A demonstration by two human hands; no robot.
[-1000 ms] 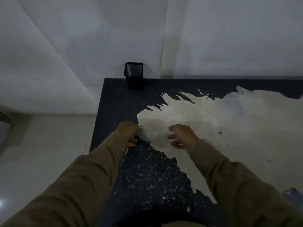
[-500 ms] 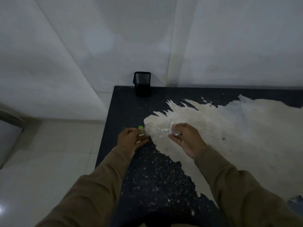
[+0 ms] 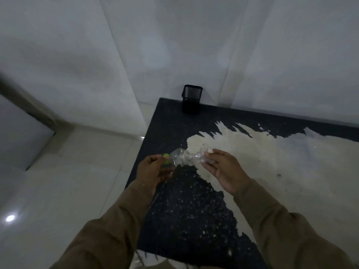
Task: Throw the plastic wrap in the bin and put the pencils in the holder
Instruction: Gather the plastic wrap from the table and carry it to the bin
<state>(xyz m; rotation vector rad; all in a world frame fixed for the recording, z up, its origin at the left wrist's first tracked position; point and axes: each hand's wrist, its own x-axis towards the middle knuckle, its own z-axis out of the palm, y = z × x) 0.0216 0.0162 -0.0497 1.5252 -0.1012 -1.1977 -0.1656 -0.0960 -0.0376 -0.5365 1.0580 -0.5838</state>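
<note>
At table's back corner, black mesh holder (image 3: 192,99), contents unseen, both hands pinching plastic wrap (image 3: 184,158)

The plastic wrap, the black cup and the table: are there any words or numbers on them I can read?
None: no words or numbers can be read anywhere.
plastic wrap: clear and crinkled, no print visible.
green bit in the left hand: too small and blurred to tell.
black mesh holder: no label seen.
table: only speckles and worn patches.

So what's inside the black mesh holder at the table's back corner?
Nothing shows above the holder rim or through its mesh; the dim bottom can't be checked. The green-tipped item is in the left hand.
</note>
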